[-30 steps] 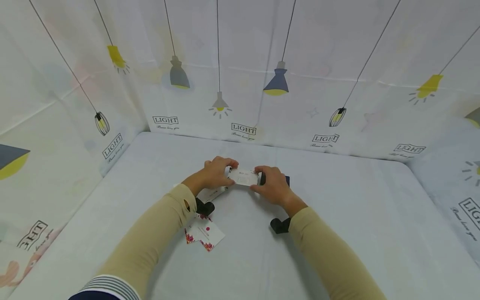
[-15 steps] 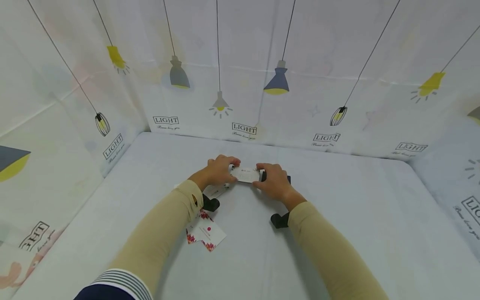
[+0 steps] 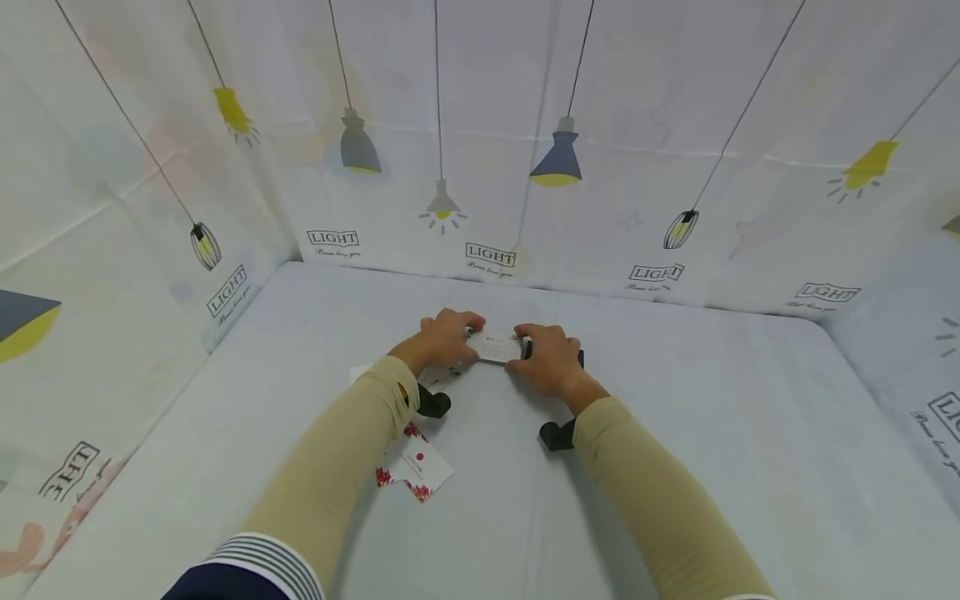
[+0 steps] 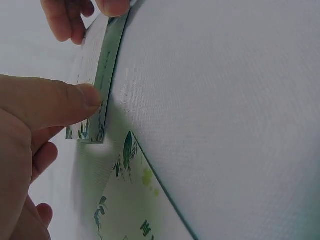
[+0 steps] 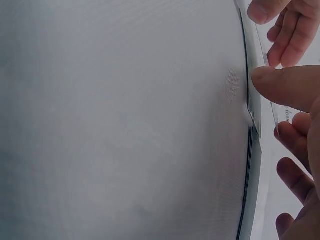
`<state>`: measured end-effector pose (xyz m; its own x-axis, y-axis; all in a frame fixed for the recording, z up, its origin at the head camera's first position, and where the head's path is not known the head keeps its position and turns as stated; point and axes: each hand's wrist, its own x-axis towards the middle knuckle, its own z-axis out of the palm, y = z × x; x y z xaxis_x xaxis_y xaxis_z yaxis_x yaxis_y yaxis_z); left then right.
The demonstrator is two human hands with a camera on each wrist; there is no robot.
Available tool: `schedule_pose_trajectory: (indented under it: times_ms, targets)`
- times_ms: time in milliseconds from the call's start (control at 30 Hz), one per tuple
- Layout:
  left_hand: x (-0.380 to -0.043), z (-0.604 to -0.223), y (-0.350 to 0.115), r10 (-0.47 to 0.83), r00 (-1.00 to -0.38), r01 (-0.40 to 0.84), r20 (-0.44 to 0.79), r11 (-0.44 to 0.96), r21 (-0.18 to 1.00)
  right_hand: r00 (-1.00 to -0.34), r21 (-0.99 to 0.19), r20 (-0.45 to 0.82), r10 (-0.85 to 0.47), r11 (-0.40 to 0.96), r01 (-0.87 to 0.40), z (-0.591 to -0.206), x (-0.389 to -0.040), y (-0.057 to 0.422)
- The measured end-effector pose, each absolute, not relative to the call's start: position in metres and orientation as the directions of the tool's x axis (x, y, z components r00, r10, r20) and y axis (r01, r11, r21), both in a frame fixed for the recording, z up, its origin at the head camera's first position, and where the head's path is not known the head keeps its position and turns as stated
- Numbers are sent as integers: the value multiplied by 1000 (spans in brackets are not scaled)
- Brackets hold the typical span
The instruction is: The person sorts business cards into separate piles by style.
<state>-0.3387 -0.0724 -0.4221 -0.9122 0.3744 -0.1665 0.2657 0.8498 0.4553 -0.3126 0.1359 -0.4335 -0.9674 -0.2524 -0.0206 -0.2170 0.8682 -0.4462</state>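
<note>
A white business card [image 3: 497,349] with small print and leaf motifs lies between my two hands. My left hand [image 3: 447,340] pinches its left end, with the thumb [image 4: 75,100] on the near edge. My right hand [image 3: 549,360] holds the right end, its thumb [image 5: 282,84] on the near edge. In the left wrist view a second layer, a green-shaded card [image 4: 110,65], shows under the top one, slightly offset. Close beside my left hand, a leaf-printed card [image 4: 135,200] rests on the white cloth. The right hand's palm side is hidden in the head view.
Red-flowered white cards [image 3: 422,468] overlap on the cloth [image 3: 675,467], nearer my body and partly behind the left sleeve. A dark-blue edge [image 3: 581,358] shows beyond my right hand. Black wrist mounts [image 3: 557,436] hang under the sleeves. Lamp-printed cloth walls [image 3: 487,167] enclose the table.
Both hands have shifted slightly away from me, the left also rightward, carrying the business card along. The card appears flatter now, with a dark edge showing below it. The red-flowered cards stay put.
</note>
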Motion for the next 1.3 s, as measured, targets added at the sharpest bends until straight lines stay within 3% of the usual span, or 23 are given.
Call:
schedule_pose_trajectory:
  times_ms: [1300]
  targets:
    - [-341,-426,-71,380,-907,277,-180,862,424,-967,-426,-73,-243,884,-190,-434,-313,134]
